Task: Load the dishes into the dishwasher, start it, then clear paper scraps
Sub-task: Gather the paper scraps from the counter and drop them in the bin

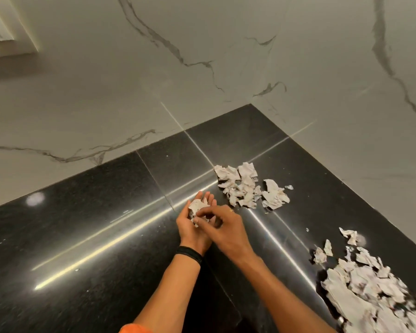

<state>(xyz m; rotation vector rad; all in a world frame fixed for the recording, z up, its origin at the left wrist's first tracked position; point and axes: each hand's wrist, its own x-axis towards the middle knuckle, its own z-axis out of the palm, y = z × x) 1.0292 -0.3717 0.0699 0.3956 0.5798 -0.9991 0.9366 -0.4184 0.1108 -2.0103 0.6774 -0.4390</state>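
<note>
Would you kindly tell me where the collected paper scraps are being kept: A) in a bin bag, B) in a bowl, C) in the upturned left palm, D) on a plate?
C: the left hand lies palm up with the collected scraps on it, and the right hand pinches at them above the black counter.

Left hand (190, 227) cups scraps (197, 206), right hand (226, 228) pinches them
</note>
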